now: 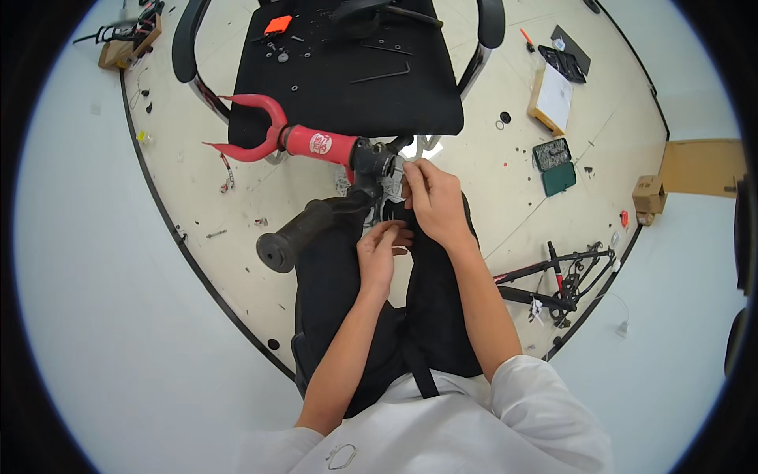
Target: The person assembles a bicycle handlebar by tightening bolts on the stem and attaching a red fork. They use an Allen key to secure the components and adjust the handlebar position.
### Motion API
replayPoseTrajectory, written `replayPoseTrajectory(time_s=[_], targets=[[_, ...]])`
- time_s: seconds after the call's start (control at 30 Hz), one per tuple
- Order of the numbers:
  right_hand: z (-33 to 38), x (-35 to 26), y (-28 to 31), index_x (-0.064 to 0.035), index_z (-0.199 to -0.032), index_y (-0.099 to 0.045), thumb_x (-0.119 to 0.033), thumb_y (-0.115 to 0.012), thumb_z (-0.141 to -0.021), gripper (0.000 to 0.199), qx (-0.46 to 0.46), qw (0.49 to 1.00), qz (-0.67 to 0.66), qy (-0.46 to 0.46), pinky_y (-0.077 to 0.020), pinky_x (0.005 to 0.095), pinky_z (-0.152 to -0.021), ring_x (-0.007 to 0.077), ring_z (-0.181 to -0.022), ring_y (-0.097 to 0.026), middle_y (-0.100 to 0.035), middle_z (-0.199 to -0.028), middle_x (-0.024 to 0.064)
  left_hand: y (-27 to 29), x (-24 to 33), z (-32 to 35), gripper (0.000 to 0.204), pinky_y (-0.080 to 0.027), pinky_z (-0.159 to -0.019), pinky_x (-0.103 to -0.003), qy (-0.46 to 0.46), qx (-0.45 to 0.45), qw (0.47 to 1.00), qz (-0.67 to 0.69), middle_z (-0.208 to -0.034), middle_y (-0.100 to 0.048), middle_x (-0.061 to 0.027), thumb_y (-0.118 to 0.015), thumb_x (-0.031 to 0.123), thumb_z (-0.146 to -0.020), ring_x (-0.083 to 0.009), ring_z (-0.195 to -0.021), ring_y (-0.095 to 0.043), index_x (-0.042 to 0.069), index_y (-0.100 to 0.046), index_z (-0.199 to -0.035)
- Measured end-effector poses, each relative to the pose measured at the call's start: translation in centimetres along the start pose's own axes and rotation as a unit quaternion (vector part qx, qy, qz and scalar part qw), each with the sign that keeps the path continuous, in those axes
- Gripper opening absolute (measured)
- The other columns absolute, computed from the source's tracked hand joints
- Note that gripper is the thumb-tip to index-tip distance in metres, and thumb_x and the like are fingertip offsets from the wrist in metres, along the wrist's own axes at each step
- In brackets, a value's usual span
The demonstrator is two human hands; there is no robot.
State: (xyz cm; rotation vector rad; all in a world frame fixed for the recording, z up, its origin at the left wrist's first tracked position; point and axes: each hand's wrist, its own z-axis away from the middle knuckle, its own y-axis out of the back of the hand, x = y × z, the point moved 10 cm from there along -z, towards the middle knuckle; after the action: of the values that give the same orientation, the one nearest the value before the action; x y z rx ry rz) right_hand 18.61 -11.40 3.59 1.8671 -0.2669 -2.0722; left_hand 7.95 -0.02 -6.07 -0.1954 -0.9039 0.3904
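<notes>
A red bicycle fork [320, 144] lies on its side in front of me, its two prongs pointing left. At its right end is a black stem [367, 162]. From there a handlebar with a black rubber grip [288, 235] runs toward the lower left, over my left thigh. My right hand [434, 197] is at the stem's right end, thumb and fingers pinched together; a thin bit of metal shows by the fingertips, too small to name. Below it, between my knees, my left hand [383, 249] has loosely bent fingers, somewhat apart, with nothing visible in them.
A black chair seat [339, 103] ahead carries a hex key [383, 75], small hardware and an orange piece [278, 25]. On the floor to the right lie a bicycle frame [553, 288], a green case [559, 178] and a box with paper [551, 99]. Small parts lie scattered left.
</notes>
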Motion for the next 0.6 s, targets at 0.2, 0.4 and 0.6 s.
replayPoseTrajectory(time_s=[0.2,0.4,0.6], targets=[[1.7,-3.5,1.4,0.0003,-0.104,-0.057,-0.013,-0.064,-0.095,0.017,0.075,0.994,-0.060,0.058,-0.0483,0.0268,-0.058,0.0122,-0.063,-0.061,-0.064,-0.075,0.0080,0.2,-0.1,0.5,0.020,-0.052,-0.070,-0.027,0.016,0.035,0.999,-0.024,-0.092,-0.073,-0.0081,-0.054,0.014,-0.101,-0.0145,-0.079,-0.068,0.001,-0.069,-0.106],[1.2,-3.1,0.9,0.0005,-0.100,-0.058,-0.016,-0.062,-0.095,0.018,0.043,0.996,0.034,0.067,-0.0491,0.0351,-0.061,0.0272,-0.062,-0.061,-0.063,-0.072,0.0142,-0.4,-0.8,0.3,0.023,-0.053,-0.072,-0.029,0.029,0.035,0.996,-0.075,-0.093,-0.071,-0.0084,-0.052,0.015,-0.102,-0.0159,-0.081,-0.068,0.000,-0.066,-0.110],[1.0,-2.8,1.0,-0.0021,-0.101,-0.056,-0.019,-0.060,-0.096,0.018,0.032,0.996,0.024,0.074,-0.0491,0.0401,-0.065,0.0333,-0.069,-0.065,-0.064,-0.074,0.0148,-0.5,-1.4,-0.4,0.022,-0.054,-0.074,-0.031,0.038,0.051,0.991,-0.115,-0.093,-0.070,-0.0081,-0.051,0.016,-0.102,-0.0164,-0.082,-0.068,0.000,-0.065,-0.108]])
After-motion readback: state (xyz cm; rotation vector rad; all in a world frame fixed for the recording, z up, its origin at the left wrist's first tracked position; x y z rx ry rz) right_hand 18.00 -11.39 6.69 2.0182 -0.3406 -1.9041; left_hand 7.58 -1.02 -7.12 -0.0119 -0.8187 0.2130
